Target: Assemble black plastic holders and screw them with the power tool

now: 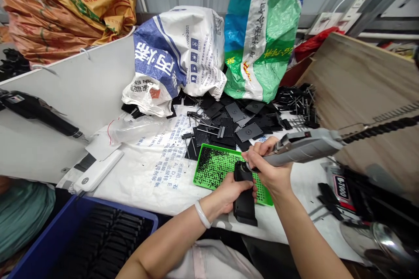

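My left hand [231,192] is closed round a black plastic part [245,204] held upright at the table's near edge. A pale bangle sits on that wrist. My right hand [271,165] grips a grey electric screwdriver [306,149] whose tip meets the top of the black part. A coiled black cable [379,130] runs from the tool to the right. Just behind the hands lies a green tray [212,166] dotted with small black screws.
A heap of black plates and pins [242,122] lies behind the tray. Woven sacks [176,59] stand at the back. A blue crate [65,235] of black parts sits at lower left, a white power bank [98,171] beside it, a wooden board [360,83] at right.
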The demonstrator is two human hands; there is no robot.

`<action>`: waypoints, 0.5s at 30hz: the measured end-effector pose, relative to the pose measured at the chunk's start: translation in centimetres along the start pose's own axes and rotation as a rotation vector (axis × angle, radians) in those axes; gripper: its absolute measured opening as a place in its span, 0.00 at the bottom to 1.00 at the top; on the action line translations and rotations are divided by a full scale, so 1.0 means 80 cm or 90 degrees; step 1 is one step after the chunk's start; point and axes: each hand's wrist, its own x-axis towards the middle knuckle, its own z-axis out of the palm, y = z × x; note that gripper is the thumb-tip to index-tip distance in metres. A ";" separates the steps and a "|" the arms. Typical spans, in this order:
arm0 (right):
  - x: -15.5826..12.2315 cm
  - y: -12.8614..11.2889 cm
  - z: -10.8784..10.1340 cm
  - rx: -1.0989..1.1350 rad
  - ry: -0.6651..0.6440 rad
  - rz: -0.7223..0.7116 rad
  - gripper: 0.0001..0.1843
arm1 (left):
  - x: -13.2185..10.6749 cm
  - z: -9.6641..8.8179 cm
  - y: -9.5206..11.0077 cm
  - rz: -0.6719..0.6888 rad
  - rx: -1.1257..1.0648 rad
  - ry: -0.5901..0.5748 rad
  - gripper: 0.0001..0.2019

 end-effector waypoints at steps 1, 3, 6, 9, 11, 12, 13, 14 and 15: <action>0.002 -0.003 -0.005 0.006 -0.030 -0.001 0.18 | 0.000 0.000 0.001 -0.009 -0.002 -0.012 0.06; 0.007 -0.010 -0.015 0.021 -0.048 -0.007 0.17 | -0.002 -0.004 0.007 -0.023 -0.009 -0.040 0.07; 0.012 -0.021 -0.029 0.022 0.095 -0.032 0.17 | -0.008 -0.011 0.023 0.058 -0.024 0.018 0.10; 0.010 -0.023 -0.032 0.008 0.233 -0.018 0.19 | -0.016 -0.010 0.041 0.221 -0.037 0.103 0.11; 0.005 -0.021 -0.027 0.007 0.258 -0.005 0.19 | -0.016 -0.003 0.048 0.246 -0.001 0.048 0.12; 0.003 -0.019 -0.025 0.007 0.261 -0.008 0.18 | -0.014 0.000 0.050 0.228 0.030 0.007 0.12; 0.002 -0.018 -0.022 0.005 0.262 -0.017 0.18 | -0.010 0.002 0.051 0.204 0.061 -0.025 0.12; 0.001 -0.017 -0.021 0.001 0.261 -0.029 0.17 | -0.005 0.003 0.052 0.180 0.091 -0.041 0.10; 0.002 -0.014 -0.022 -0.003 0.264 -0.040 0.17 | 0.000 0.002 0.052 0.165 0.119 -0.039 0.08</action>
